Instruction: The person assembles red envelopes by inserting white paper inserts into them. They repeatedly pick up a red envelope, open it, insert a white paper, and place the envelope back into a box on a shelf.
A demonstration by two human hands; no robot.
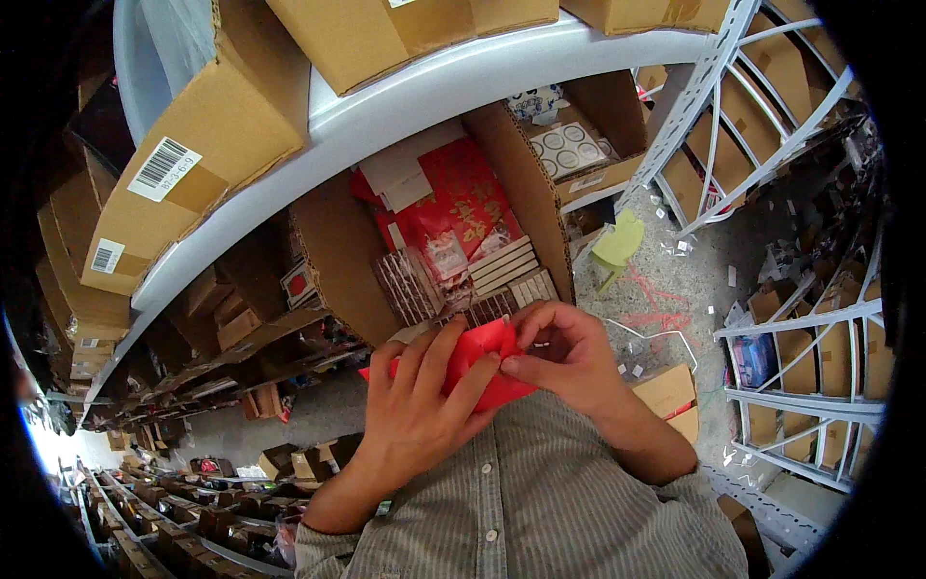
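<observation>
Both my hands are on a bright red packet [479,349], thin and flat like a paper envelope, held in front of my shirt. My left hand [415,405] lies over its left part with the fingers bent across it. At its upper right edge, my right hand [564,362] pinches the packet between thumb and fingers. Just beyond my hands stands an open cardboard box [338,256]. Inside it lie a red bag with gold print [463,193], white cards [397,181] and several stacks of small flat boxes [503,265].
A grey metal shelf [482,63] bearing cardboard boxes [193,193] curves above the open box. Another box holds round-patterned white packs [569,150]. To the right are a perforated upright post [690,101], a yellow-green stool [617,241], paper scraps on the floor and more shelving [810,318].
</observation>
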